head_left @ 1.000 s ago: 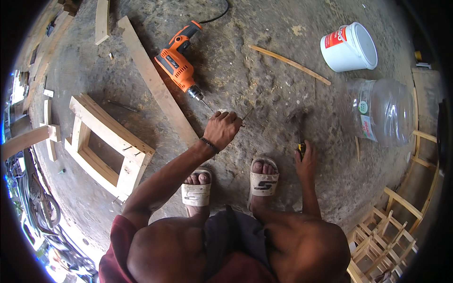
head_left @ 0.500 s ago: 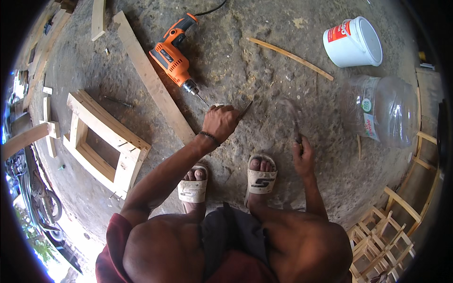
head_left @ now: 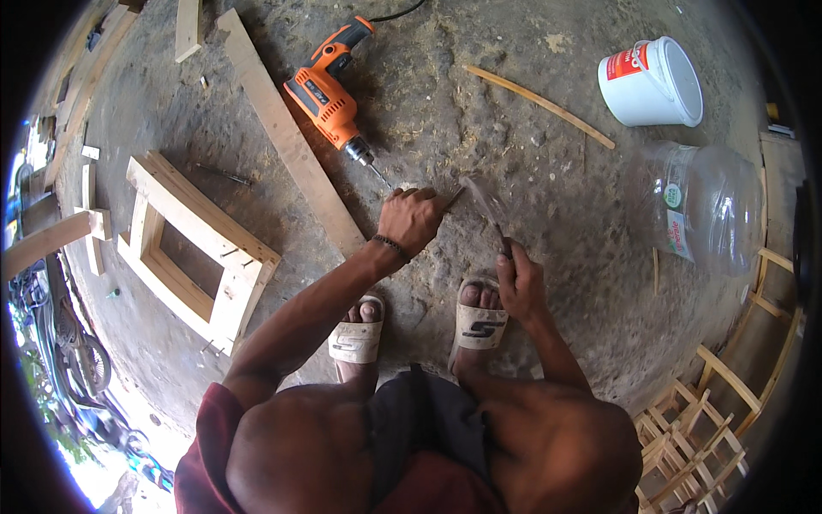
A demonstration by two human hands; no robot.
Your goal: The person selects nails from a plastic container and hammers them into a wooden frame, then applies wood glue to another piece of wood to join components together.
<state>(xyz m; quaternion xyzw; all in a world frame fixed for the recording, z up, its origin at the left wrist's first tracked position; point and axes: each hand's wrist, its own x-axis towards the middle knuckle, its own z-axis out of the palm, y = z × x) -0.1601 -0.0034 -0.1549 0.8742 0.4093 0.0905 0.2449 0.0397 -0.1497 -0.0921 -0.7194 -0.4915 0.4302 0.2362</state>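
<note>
My left hand (head_left: 409, 221) is closed in a fist just above the floor, in front of the drill's bit. A slim dark metal rod (head_left: 454, 200) sticks out of it to the right; the rest is hidden in the fist. My right hand (head_left: 522, 281) grips a slim tool with a curved upper end (head_left: 490, 214). Motion blurs that end, so its kind is unclear; it reaches close to the rod's tip. Beyond my left hand lies an orange corded drill (head_left: 330, 98), its thin bit pointing toward the knuckles.
A long plank (head_left: 287, 128) lies left of the drill. Farther left is a wooden frame (head_left: 197, 210) with nails standing out. A thin wood strip (head_left: 539, 104), white bucket (head_left: 646, 86) and large clear plastic bottle (head_left: 706, 206) are right. Slatted wooden pieces (head_left: 693, 441) stand lower right.
My right hand has swung the tool leftward, bringing its curved end close to the rod's tip. My left hand keeps its grip on the rod. The whole view has shifted slightly.
</note>
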